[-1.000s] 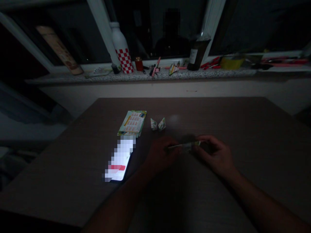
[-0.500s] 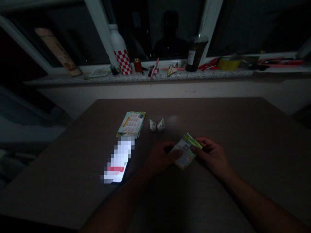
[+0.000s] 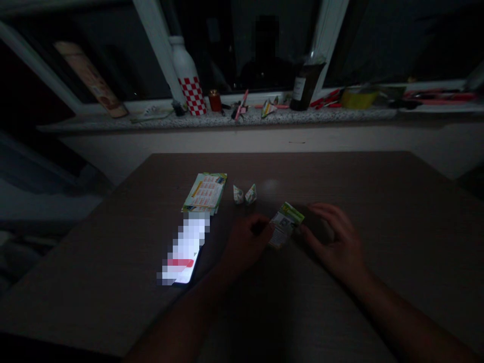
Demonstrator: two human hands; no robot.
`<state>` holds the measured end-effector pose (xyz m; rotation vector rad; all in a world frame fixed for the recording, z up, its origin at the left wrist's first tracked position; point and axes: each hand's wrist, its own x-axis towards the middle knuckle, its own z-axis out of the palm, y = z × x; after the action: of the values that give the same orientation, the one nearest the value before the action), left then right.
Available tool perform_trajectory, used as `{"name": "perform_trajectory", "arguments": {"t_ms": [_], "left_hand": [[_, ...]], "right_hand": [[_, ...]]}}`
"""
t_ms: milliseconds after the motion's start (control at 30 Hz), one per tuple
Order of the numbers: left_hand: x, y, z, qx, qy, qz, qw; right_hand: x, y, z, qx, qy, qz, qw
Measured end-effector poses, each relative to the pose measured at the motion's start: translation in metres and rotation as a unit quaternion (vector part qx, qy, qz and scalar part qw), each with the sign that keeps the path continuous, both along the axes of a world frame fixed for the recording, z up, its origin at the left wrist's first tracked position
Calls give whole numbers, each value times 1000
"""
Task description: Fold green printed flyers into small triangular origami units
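A printed paper sheet (image 3: 286, 222), green along its upper edge with a square code and small text, is pinched at its left side by my left hand (image 3: 249, 242). My right hand (image 3: 336, 242) is off the paper, just to its right, with thumb and fingers spread apart. Beyond my left hand, two small folded paper pieces (image 3: 245, 194) stand pointed on the table. A stack of printed leaflets (image 3: 205, 193) lies to their left. The lit phone (image 3: 185, 252), its screen blurred out, lies left of my left forearm.
The brown wooden table (image 3: 378, 191) reaches to the wall below a window. Its granite sill (image 3: 151, 121) carries a checkered bottle (image 3: 192, 88), a tilted tumbler (image 3: 93, 80), a small red jar (image 3: 215, 101), a dark cup (image 3: 302, 88), yellow tape (image 3: 358, 99) and several pens.
My right hand has let go of the paper and opened to its right. The paper has shifted slightly left and up in my left hand.
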<state>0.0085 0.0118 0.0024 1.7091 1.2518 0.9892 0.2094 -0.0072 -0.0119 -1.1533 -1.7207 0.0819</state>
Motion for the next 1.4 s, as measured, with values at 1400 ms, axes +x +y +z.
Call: {"name": "perform_trajectory", "arguments": {"t_ms": [1400], "left_hand": [[5,-16,2,68,35,-57,995]], "right_hand": [[-17,-16,-9,-105,9,147,984]]}}
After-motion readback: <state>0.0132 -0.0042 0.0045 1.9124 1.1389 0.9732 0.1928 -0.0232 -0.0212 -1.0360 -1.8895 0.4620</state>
